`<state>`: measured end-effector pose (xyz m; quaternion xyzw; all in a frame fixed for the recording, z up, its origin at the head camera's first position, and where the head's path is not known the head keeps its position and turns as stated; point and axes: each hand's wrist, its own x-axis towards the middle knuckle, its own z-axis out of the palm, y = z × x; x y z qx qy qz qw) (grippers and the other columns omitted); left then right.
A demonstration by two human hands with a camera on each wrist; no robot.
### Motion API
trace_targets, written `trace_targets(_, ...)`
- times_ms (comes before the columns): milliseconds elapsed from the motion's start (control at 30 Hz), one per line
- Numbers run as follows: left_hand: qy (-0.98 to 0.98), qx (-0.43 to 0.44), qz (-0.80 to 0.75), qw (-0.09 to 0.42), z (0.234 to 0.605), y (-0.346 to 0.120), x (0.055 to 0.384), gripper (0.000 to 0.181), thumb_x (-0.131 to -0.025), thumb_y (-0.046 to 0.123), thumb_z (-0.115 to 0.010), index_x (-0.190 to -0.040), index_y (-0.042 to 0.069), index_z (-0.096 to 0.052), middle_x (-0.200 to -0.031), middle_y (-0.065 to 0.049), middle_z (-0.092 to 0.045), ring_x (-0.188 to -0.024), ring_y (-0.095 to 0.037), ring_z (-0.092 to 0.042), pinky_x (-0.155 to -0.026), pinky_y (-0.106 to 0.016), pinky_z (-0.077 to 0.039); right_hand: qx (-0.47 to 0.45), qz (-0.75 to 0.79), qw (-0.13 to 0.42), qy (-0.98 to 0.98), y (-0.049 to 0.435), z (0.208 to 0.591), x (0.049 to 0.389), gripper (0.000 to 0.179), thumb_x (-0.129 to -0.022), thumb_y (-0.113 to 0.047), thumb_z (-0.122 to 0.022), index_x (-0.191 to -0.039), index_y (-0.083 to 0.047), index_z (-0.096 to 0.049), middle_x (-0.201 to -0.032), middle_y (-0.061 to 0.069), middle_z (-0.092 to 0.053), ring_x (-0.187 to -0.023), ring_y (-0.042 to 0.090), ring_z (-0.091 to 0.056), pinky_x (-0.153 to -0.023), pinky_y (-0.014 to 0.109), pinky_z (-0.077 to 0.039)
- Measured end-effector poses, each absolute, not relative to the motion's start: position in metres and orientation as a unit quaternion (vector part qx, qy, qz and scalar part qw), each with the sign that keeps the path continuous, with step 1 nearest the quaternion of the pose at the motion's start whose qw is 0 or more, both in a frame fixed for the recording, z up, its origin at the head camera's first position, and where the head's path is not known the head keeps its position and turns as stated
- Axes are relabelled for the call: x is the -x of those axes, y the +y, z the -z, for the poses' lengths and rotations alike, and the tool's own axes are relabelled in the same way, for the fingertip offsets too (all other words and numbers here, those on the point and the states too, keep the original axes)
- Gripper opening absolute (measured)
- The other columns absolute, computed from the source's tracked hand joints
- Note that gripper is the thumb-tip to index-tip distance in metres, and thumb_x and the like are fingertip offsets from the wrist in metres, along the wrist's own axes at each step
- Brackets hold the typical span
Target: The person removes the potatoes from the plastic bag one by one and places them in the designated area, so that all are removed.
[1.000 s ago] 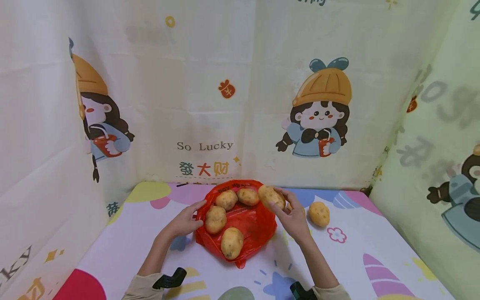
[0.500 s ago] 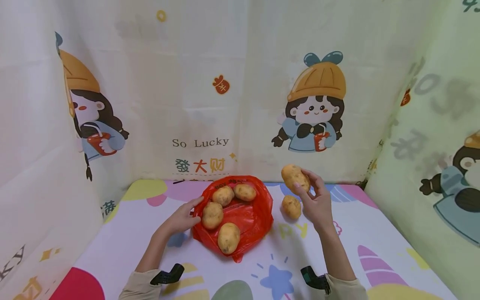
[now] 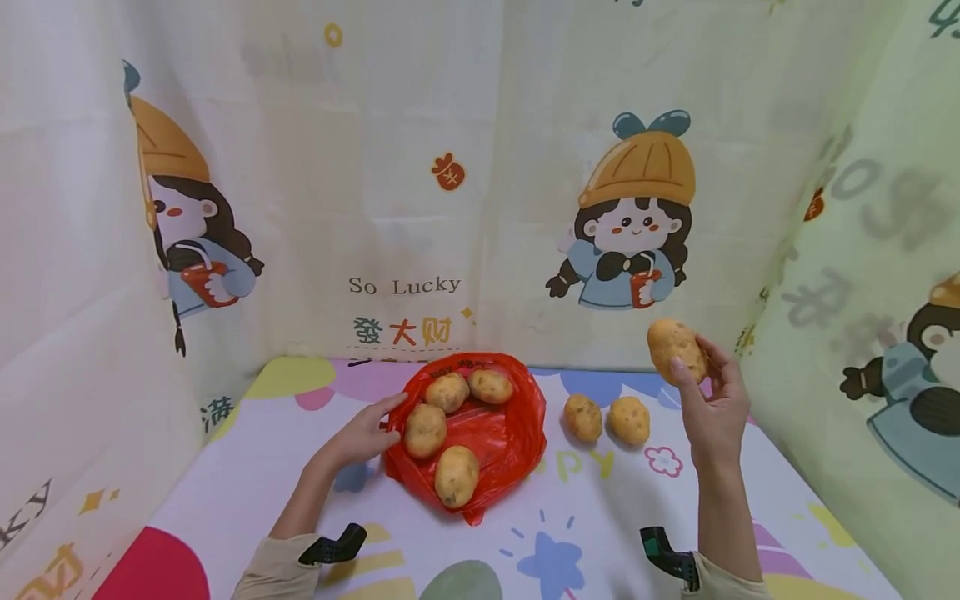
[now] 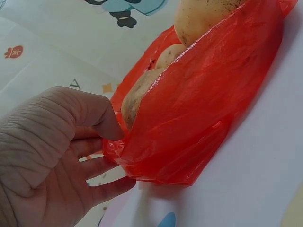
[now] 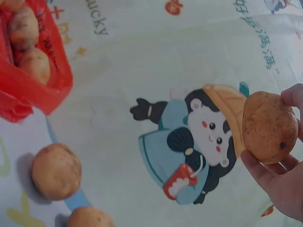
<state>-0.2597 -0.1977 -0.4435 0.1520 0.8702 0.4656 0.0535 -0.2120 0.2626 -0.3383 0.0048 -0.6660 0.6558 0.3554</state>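
My right hand holds a potato in the air, above the right part of the table. In the right wrist view the thumb and fingers grip that potato from its sides. A red plastic bag lies with its mouth open, and several potatoes sit in it. My left hand is at the bag's left edge. The left wrist view has the left hand pinching the bag's rim between thumb and fingers.
Two loose potatoes, one nearer the bag and one to its right, lie side by side on the patterned tablecloth. Printed cloth walls close off the back and both sides.
My right hand has carried its potato from over the bag's right edge up and to the right, past the two loose potatoes. The left hand stays at the bag's edge.
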Motion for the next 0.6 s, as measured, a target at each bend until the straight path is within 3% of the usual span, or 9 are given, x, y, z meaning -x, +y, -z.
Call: trace_targets(600, 0.866, -0.156, -0.472, 0.058, 0.443, -0.196, 0.262, 0.068, -0.093, 0.002, -0.059, -0.157, -0.001, -0.036, -0.159, -0.024, -0.038, -0.140, -0.045, -0.044, -0.103, -0.053, -0.052, 0.068, -0.652, 0.370, -0.659, 0.296, 0.362, 0.229, 0.049, -0.094, -0.015, -0.074, -0.141, -0.015, -0.060, -0.128, -0.005, -0.054, -0.118, 0.013, -0.051, -0.085, 0.005, -0.049)
